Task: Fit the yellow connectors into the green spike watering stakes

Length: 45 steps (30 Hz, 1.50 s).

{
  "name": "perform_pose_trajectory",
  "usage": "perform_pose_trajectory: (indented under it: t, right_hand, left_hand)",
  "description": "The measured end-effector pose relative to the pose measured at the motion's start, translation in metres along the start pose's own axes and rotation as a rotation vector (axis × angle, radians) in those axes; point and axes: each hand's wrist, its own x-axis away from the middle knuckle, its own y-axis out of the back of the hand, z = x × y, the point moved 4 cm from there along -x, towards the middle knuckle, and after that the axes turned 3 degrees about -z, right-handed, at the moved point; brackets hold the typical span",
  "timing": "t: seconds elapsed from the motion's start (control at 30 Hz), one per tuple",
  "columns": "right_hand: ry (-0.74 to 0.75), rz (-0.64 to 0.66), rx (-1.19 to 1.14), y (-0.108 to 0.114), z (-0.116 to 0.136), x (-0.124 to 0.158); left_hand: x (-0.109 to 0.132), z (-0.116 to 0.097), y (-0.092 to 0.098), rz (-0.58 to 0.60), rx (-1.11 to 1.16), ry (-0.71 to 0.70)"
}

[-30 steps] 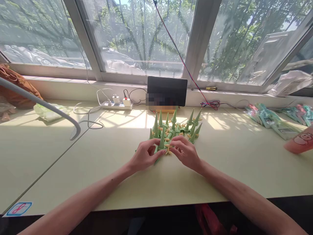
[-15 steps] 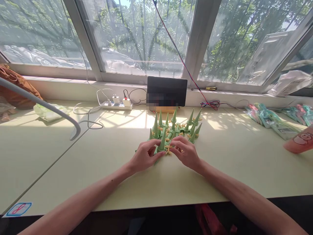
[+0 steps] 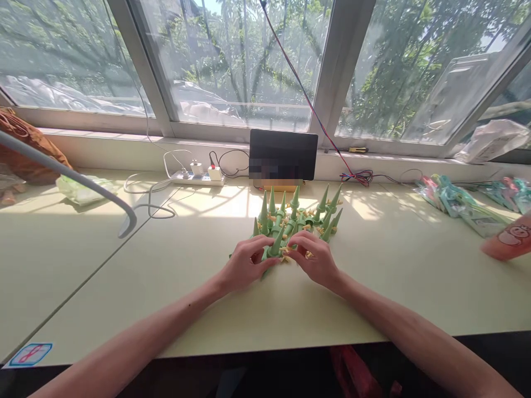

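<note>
My left hand (image 3: 244, 262) is closed around the base of a green cone-shaped watering spike (image 3: 277, 244), thumb in front and fingers behind. The spike points up and leans to the right. Beside it my right hand (image 3: 316, 260) pinches with thumb and forefinger at a small yellow valve (image 3: 285, 252) on the spike's right side, partly covered by the fingertips. Just behind both hands stands a cluster of several more green spikes (image 3: 295, 203), most upright, with small yellow pieces among them. My hands hide part of the cluster's front.
A dark tablet (image 3: 284, 155) stands behind the cluster against the windowsill. To its left lies a white power strip (image 3: 199, 177) with cables. Bagged items (image 3: 448, 196) and a pink cup (image 3: 508, 237) are at the right. A grey curved bar (image 3: 83, 179) crosses the left side.
The held spike has tipped from nearly upright to leaning right, and the yellow valve has turned with it. Both hands stay in nearly the same place.
</note>
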Motion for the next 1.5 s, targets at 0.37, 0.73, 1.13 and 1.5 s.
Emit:
perform_pose_trajectory:
  t: [0.37, 0.73, 1.13, 1.5]
  right_hand:
    - [-0.174, 0.018, -0.105, -0.003, -0.005, 0.003]
    - [-0.424, 0.065, -0.341, -0.009, -0.016, 0.007]
    - [-0.628, 0.153, -0.525, -0.01, -0.017, 0.006]
    - [-0.568, 0.154, -0.445, -0.009, -0.015, 0.005]
  left_hand:
    - [-0.001, -0.003, 0.001, 0.01, -0.009, -0.058]
    - [-0.002, -0.007, 0.003, 0.02, -0.012, -0.127]
    - [-0.002, -0.01, 0.004, -0.011, -0.075, -0.205]
    - [-0.001, -0.008, 0.002, 0.021, -0.053, -0.12]
